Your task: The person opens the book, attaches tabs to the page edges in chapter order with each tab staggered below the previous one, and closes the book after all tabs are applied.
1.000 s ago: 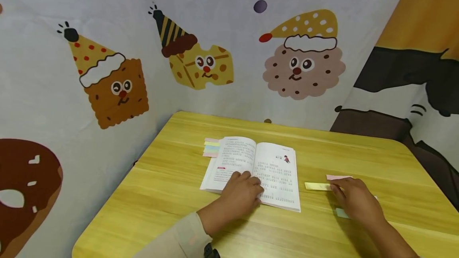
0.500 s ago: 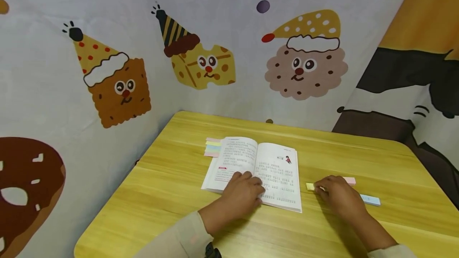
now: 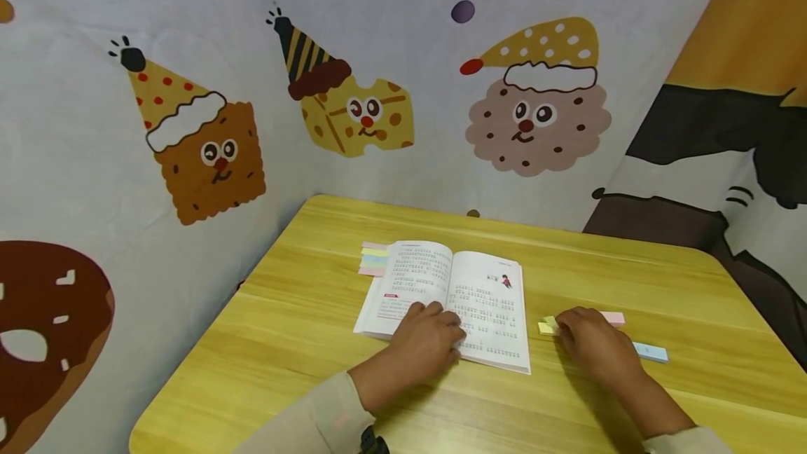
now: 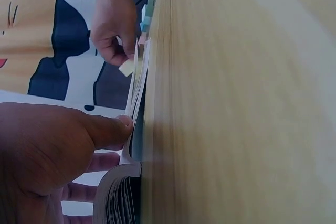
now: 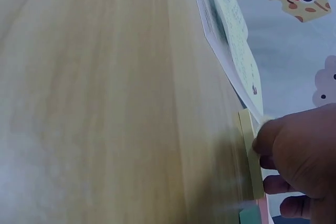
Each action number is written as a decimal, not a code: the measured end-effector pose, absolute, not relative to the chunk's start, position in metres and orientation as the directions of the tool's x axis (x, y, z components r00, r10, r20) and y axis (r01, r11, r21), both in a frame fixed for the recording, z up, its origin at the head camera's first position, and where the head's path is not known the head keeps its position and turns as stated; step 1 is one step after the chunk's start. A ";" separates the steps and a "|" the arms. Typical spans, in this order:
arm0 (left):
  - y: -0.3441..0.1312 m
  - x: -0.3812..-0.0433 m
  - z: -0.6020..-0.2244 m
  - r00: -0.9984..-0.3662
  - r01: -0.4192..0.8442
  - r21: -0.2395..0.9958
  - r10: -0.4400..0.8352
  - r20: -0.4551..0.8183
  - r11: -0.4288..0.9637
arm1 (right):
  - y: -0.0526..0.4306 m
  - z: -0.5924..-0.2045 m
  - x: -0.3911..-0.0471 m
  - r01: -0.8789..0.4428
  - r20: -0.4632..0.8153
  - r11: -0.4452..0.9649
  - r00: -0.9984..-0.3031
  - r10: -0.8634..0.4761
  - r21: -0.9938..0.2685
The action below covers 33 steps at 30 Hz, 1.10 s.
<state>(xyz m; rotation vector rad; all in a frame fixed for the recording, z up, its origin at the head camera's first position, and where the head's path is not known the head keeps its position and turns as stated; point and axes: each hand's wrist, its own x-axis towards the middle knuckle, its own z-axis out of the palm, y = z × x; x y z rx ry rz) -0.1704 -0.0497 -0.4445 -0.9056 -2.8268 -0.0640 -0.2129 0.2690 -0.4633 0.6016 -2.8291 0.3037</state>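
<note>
An open book (image 3: 485, 321) lies on the table, with my left hand (image 3: 424, 342) resting across the lower part of its pages near the spine. In the left wrist view the thumb (image 4: 113, 131) lies along the page edge. To the right of the book is a pad of yellow sticky notes (image 5: 252, 156). My right hand (image 3: 595, 345) is over that pad, pinching a yellow sticky note (image 4: 126, 67) between thumb and forefinger, its free end raised. Behind this hand lie a pink sticky-note pad (image 3: 614, 318) and a blue one (image 3: 651, 352), both partly covered.
Pink, yellow and blue tabs (image 3: 374, 261) stick out from the book's left page edge. A green pad (image 5: 251, 215) shows in the right wrist view. The wooden table (image 3: 284, 342) meets a cartoon-printed cloth (image 3: 429, 181) at the back.
My right hand has moved left from the pink pad to the yellow pad, then lifted the end of its top sticky note. My left hand stays on the book.
</note>
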 end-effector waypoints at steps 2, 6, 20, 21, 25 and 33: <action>-0.050 -0.170 -0.444 -0.802 0.580 -0.007 0.572 0.173 0.815 | 0.267 -0.462 -0.214 -0.390 0.247 0.905 -0.906 -0.345 -0.167; -0.050 -0.169 -0.442 -0.803 0.580 -0.002 0.572 0.167 0.815 | 0.262 -0.457 -0.215 -0.316 0.238 0.913 -0.937 -0.257 -0.259; -0.051 -0.171 -0.448 -0.775 0.599 -0.034 0.590 0.224 0.800 | 0.241 -0.462 -0.239 -0.297 0.120 0.760 -0.952 -0.281 -0.578; -0.051 -0.171 -0.448 -0.776 0.599 -0.033 0.590 0.223 0.800 | 0.240 -0.462 -0.241 -0.291 0.118 0.753 -0.954 -0.276 -0.590; -0.051 -0.172 -0.448 -0.782 0.595 -0.029 0.587 0.210 0.803 | 0.236 -0.467 -0.252 -0.287 0.117 0.757 -0.955 -0.271 -0.588; -0.051 -0.172 -0.448 -0.782 0.595 -0.034 0.588 0.208 0.803 | 0.228 -0.470 -0.263 -0.196 -0.008 0.787 -0.969 -0.247 -0.585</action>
